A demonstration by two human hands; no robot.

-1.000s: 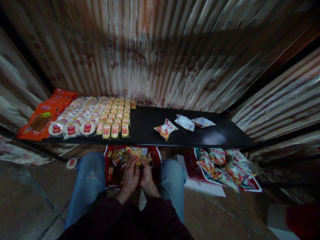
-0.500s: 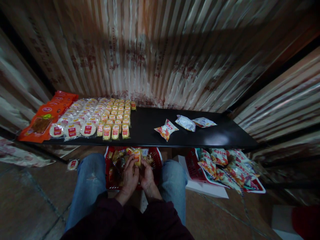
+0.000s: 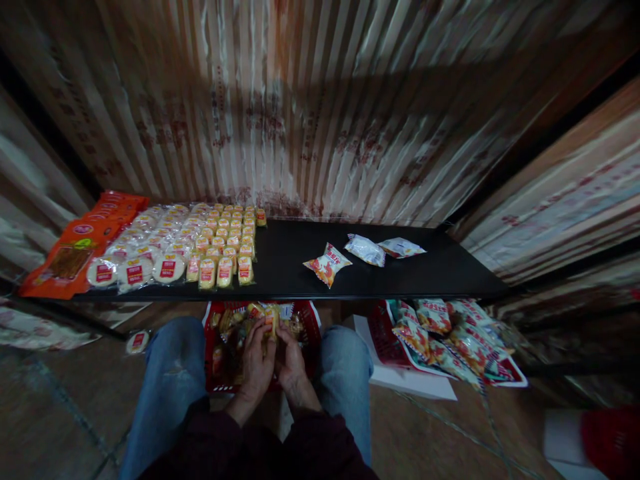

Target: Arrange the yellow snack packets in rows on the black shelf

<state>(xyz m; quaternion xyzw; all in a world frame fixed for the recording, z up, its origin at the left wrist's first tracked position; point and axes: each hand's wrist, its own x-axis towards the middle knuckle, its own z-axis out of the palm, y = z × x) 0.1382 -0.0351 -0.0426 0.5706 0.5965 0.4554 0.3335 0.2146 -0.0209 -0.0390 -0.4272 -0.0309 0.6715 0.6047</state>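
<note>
My left hand (image 3: pixel 257 363) and my right hand (image 3: pixel 291 360) are close together over a red basket (image 3: pixel 315 327) between the knees. Both are closed around a small yellow wrapped snack cake (image 3: pixel 271 317), whose top shows above the fingers. Whether the hands hold further pieces is hidden. Inside the basket lie more wrapped snacks (image 3: pixel 230 321). Above, on the black shelf (image 3: pixel 280 273), stand rows of similar yellow wrapped cakes (image 3: pixel 225 270), their left side touching rows of round white wrapped crackers (image 3: pixel 170 267).
Orange bags (image 3: pixel 75 250) fill the shelf's left end. Three puffed snack bags (image 3: pixel 327 264) lie right of centre. A second red basket (image 3: pixel 383 333) with several snack bags rests on a white box (image 3: pixel 420 383). One round wrapped cracker (image 3: pixel 137 342) lies on the floor by the left knee.
The view has shifted slightly, so the shelf sits a little lower and further left. Both hands stay together on the yellow wrapped snack cake, and the shelf goods are unchanged.
</note>
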